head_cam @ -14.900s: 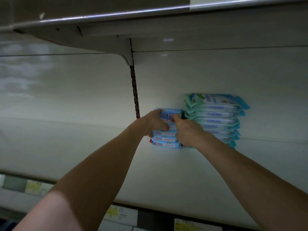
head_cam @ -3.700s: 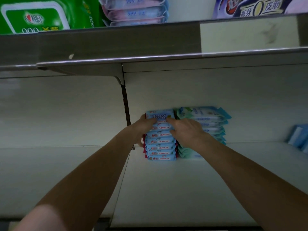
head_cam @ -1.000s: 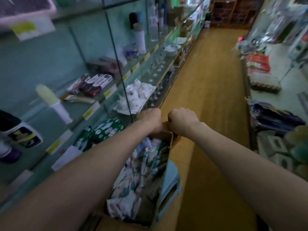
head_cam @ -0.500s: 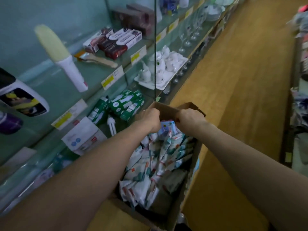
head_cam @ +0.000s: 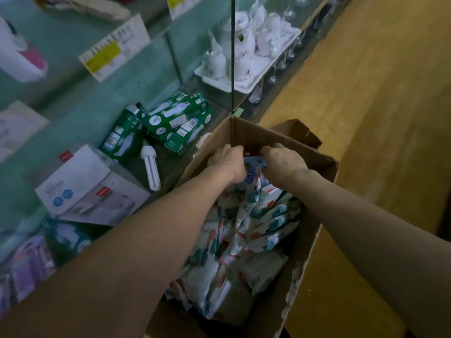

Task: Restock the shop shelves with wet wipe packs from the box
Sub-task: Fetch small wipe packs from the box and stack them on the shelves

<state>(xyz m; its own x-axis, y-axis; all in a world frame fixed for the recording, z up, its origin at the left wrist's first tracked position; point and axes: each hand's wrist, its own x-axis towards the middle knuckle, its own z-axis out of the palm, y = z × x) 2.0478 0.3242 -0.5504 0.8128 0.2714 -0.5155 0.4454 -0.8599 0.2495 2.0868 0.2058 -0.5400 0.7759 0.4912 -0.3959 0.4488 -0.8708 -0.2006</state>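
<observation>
While both bare arms reach down into it, the open cardboard box (head_cam: 256,136) holds the blue wet wipe pack (head_cam: 252,167) at its twelve o'clock end, just under the far wall. The left hand (head_cam: 227,159) curls its fingers round the pack's nine o'clock side and the right hand (head_cam: 280,161) curls round its three o'clock side. Both grips are closed, knuckles up, and the fingertips are hidden. Toward six o'clock from the hands, the rest of the box is filled with a loose heap of white wet wipe packs (head_cam: 258,225) printed in teal and red, tilted against one another. The box's three o'clock wall has a ragged torn edge, and a flap (head_cam: 297,132) stands out at one o'clock. On the shelf beside the box, green light bulb cartons (head_cam: 178,120) lie at ten o'clock. A bare white tube lamp (head_cam: 150,167) lies at nine o'clock, and a white carton (head_cam: 90,189) at eight o'clock. At twelve o'clock a white porcelain tea set (head_cam: 244,50) sits on a tray behind the edge of a glass divider (head_cam: 232,69). A yellow-and-white price label (head_cam: 114,47) hangs at eleven o'clock. The wooden floor (head_cam: 378,106) runs from one to four o'clock.
</observation>
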